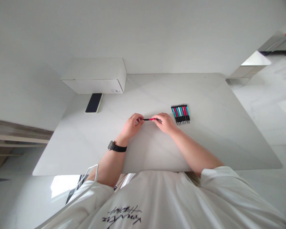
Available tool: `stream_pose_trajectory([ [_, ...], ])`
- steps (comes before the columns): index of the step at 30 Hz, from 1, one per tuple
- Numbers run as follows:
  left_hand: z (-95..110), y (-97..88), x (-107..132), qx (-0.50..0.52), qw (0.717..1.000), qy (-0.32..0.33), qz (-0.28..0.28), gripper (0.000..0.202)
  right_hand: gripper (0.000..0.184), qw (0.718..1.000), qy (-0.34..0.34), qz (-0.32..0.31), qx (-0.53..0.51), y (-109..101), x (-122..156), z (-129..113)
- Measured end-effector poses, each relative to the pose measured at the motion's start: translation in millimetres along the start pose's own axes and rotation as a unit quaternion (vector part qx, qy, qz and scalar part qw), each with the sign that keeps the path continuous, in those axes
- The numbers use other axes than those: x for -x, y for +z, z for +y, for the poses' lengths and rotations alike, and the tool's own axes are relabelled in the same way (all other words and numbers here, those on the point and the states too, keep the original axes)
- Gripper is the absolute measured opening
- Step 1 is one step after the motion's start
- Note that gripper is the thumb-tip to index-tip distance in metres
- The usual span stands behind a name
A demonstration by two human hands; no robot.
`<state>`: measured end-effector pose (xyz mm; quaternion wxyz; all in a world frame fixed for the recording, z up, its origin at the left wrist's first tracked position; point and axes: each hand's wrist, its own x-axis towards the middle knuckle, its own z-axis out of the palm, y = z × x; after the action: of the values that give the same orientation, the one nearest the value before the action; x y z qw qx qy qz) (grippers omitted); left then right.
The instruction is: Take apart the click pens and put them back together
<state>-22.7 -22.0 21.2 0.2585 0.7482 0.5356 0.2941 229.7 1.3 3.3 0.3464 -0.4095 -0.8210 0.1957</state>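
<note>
A red and black pen (149, 119) lies level just above the white table (214, 136), held at both ends. My left hand (132, 125) pinches its black end, a dark watch on that wrist. My right hand (166, 122) is closed round the red end. To the right of my right hand, a row of several pens (180, 114), teal, red and white with black tips, lies side by side on the table.
A white cardboard box (95, 76) stands at the table's back left against the wall. A dark phone (94, 102) lies flat in front of it. A wooden shelf (16, 136) is off the table's left edge.
</note>
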Motion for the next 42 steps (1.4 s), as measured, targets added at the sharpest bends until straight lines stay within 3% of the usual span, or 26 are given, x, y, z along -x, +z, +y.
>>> stream_pose_trajectory([
  [5,-0.6,-0.4,-0.5,-0.004,1.0,0.024,-0.016,0.031,0.014,1.0,-0.003,-0.003,-0.004,0.0,-0.3,-0.7],
  [10,0.3,0.4,0.9,-0.007,1.0,0.004,0.001,0.017,0.015,1.0,0.003,-0.003,-0.002,0.3,-0.2,0.0],
  [17,-0.3,-0.5,0.3,-0.003,1.0,0.024,-0.015,0.03,0.015,1.0,-0.002,-0.001,-0.007,-0.2,0.2,-0.4],
  [23,0.9,-1.8,0.0,-0.013,1.0,0.016,-0.012,0.022,0.016,1.0,0.01,-0.006,-0.005,-0.6,0.0,-0.1],
  [30,2.7,0.4,0.8,-0.005,0.999,0.031,-0.041,0.026,0.014,0.999,-0.037,-0.035,0.015,0.8,-0.1,1.4],
  [42,-0.7,7.1,4.1,0.027,0.999,0.031,0.0,0.023,0.022,0.998,0.011,-0.063,0.009,-0.2,2.4,-13.2],
])
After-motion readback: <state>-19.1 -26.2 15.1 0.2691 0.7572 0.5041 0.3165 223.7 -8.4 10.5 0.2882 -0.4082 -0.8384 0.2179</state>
